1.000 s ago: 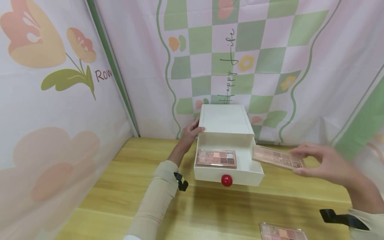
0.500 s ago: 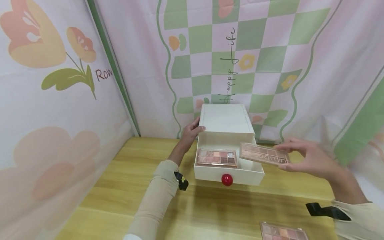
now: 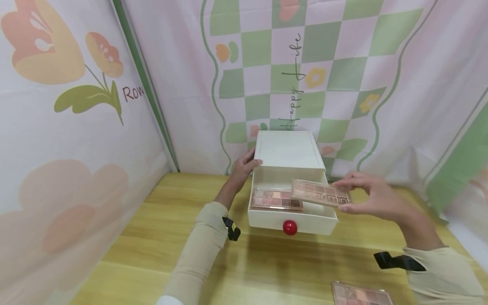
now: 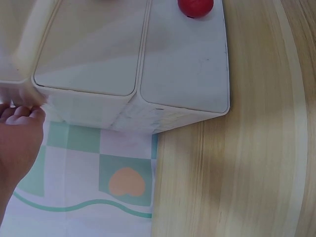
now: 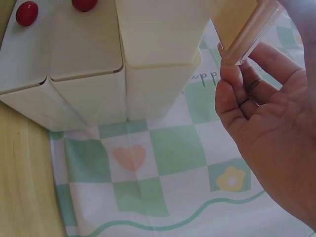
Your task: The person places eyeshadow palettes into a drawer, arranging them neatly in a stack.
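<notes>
A white drawer cabinet point(image 3: 288, 149) stands against the back cloth, its top drawer point(image 3: 263, 219) pulled out by a red knob side facing me. My left hand point(image 3: 241, 170) holds the cabinet's left side, thumb at the top front corner; the left wrist view shows its curled fingers at that edge. Between right thumb and fingers, my right hand point(image 3: 375, 197) pinches an eyeshadow palette point(image 3: 320, 193), slightly tilted over the drawer's right part. Another eyeshadow palette point(image 3: 271, 199) lies in the drawer's left part, its right end partly covered by the held one.
A third eyeshadow palette point(image 3: 360, 293) lies on the wooden table point(image 3: 152, 237) at the bottom edge of the head view. Lower closed drawers with red knobs point(image 5: 26, 14) show in the wrist views. Printed cloth point(image 3: 183, 84) hangs behind and at the sides.
My right hand has moved left with its palette, from beside the drawer's right wall to over the drawer. My left hand stays on the cabinet.
</notes>
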`<move>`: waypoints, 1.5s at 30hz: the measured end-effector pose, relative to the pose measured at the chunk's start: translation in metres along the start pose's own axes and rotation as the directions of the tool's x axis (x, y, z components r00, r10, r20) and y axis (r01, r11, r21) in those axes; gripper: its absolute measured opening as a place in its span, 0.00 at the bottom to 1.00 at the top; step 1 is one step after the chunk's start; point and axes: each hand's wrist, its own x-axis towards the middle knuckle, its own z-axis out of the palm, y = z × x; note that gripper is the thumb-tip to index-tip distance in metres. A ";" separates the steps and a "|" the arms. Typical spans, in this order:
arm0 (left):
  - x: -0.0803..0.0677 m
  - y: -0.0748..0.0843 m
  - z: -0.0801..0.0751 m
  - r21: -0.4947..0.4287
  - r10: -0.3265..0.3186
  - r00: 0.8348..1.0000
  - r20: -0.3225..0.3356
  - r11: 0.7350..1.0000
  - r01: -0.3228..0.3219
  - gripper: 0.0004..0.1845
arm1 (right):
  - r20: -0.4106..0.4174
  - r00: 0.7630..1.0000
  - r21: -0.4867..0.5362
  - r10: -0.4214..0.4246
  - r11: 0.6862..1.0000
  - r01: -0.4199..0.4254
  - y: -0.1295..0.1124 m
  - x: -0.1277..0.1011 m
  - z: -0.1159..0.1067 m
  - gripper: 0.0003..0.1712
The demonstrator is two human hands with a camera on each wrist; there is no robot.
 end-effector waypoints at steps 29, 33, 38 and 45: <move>0.000 0.000 0.000 0.007 -0.013 1.000 -0.005 1.000 0.013 0.41 | 0.031 0.999 -0.029 -0.041 0.999 0.042 -0.016 0.039 0.023 0.28; 0.000 0.000 -0.001 0.003 -0.012 1.000 -0.009 1.000 0.012 0.40 | 0.059 0.998 -0.014 -0.039 0.999 0.040 -0.019 0.044 0.025 0.27; 0.001 -0.001 -0.001 -0.007 -0.007 1.000 -0.007 1.000 0.007 0.40 | 0.115 0.993 0.033 -0.014 0.999 0.010 -0.026 0.052 0.030 0.27; 0.000 -0.001 0.000 -0.014 0.000 1.000 0.001 1.000 0.000 0.40 | 0.169 0.986 0.006 0.008 1.000 -0.009 -0.031 0.061 0.037 0.29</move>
